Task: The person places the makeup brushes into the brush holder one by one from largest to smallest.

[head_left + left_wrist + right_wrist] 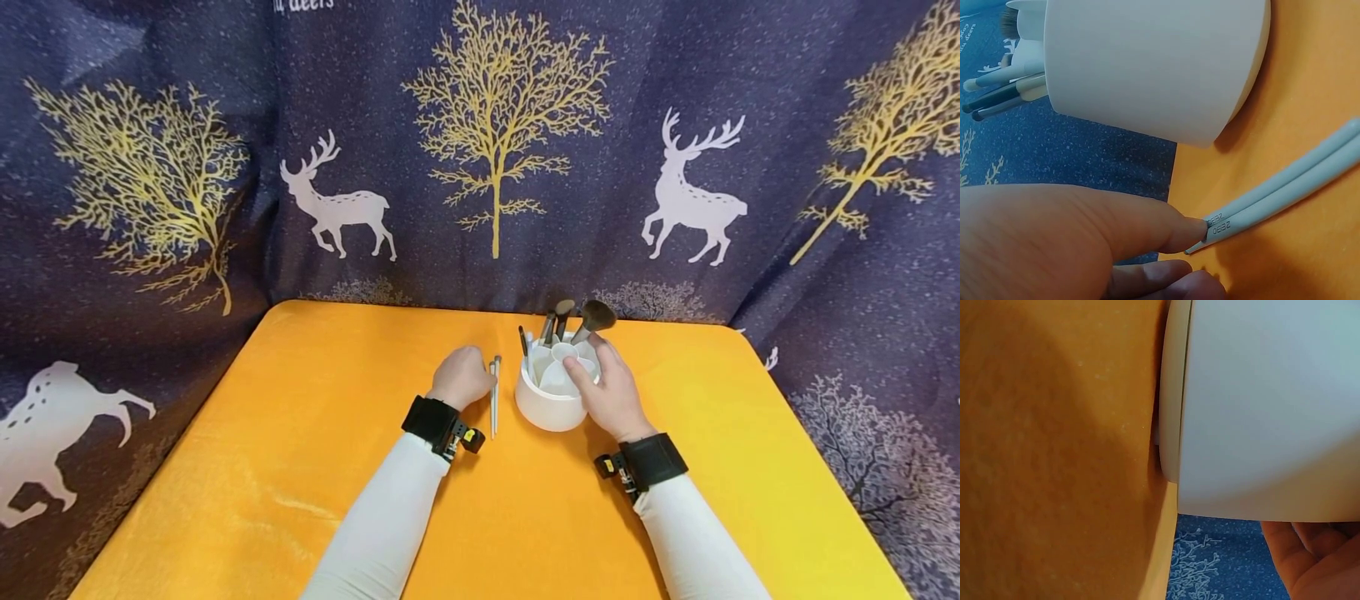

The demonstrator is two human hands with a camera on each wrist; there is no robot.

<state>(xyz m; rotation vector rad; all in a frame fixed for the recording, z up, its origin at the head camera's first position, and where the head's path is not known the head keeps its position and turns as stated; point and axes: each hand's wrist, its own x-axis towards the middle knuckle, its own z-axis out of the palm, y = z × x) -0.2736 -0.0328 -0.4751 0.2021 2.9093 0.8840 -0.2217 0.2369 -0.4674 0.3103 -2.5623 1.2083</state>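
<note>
A white round brush holder (551,410) with petal-shaped compartments stands on the orange cloth. Several makeup brushes lean in it, among them a large fluffy brush (597,315) and a dark-tipped slim brush (522,340). My right hand (613,392) grips its right side, thumb over the rim and fingers outside. Left of the holder, two slim pale makeup brushes (1285,187) lie side by side. My left hand (461,377) pinches them near one end, the thumb against the printed handles. Where its other fingers meet the brushes is partly hidden.
Orange cloth (300,467) covers the table, whose far edge runs just behind the holder. A dark blue curtain (450,275) with deer and trees hangs behind and at both sides. Each wrist wears a black strap with a small camera.
</note>
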